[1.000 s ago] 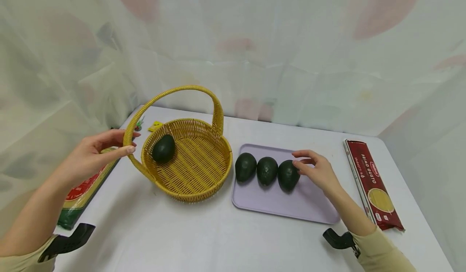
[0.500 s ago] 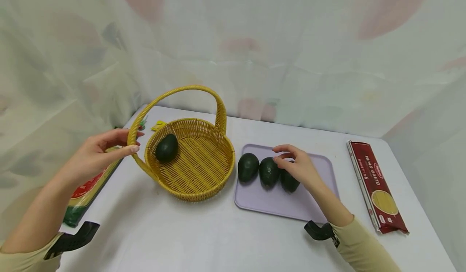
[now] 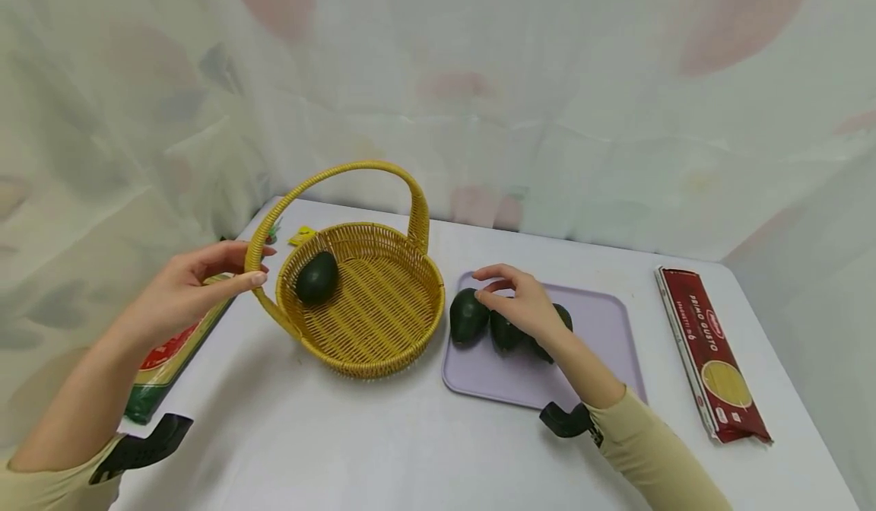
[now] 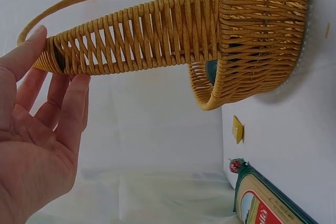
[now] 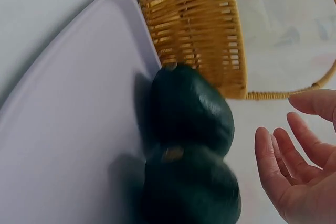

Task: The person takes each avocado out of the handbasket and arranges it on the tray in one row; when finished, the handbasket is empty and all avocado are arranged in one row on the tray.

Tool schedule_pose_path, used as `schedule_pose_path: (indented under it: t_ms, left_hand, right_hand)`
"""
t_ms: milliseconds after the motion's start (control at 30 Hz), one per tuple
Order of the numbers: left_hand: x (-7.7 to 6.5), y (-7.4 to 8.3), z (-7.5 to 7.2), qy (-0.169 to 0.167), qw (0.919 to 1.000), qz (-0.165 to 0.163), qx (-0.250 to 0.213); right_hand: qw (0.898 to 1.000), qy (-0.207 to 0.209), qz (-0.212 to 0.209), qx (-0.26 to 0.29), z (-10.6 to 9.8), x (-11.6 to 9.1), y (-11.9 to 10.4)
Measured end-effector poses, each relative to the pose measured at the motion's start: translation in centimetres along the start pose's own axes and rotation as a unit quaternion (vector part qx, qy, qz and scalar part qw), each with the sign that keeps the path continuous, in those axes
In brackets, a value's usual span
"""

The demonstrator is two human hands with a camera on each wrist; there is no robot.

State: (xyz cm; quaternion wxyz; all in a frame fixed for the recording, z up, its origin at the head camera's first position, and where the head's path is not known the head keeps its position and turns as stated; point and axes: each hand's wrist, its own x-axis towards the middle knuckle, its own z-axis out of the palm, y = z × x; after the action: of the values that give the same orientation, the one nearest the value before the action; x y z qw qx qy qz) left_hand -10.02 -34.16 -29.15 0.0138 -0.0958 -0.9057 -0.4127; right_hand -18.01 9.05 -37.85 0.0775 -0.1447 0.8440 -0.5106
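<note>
My left hand pinches the near side of the tall handle of a yellow wicker basket; the left wrist view shows thumb and fingers on either side of it. One dark green avocado lies at the basket's left inside. On a lilac tray, three more avocados stand in a row. Over them hovers my right hand, fingers loosely curved and holding nothing. Its fingertips overlap the leftmost avocado, while hand and wrist partly cover the middle avocado and the right one.
A red spaghetti pack lies right of the tray. Behind my left forearm is a green and red pack. A small yellow item sits behind the basket. Patterned curtains border the white table at the back and sides.
My right hand has moved left across the tray, from the rightmost avocado to the leftmost. My left hand keeps its pinch on the basket handle. The camera view has shifted slightly.
</note>
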Motion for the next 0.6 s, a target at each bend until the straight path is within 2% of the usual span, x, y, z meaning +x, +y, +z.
schedule_pose_path:
  t_ms: [367, 600]
  left_hand:
    - [-0.1, 0.5, 0.1, -0.005, 0.9998, -0.018, 0.006]
    - [-0.2, 0.8, 0.1, 0.0, 0.9993, -0.037, 0.01]
  right_hand:
    - [0.998, -0.036, -0.037, -0.022, 2.7, 2.0, -2.3]
    - [0.995, -0.084, -0.059, -0.02, 4.4, 3.0, -4.2]
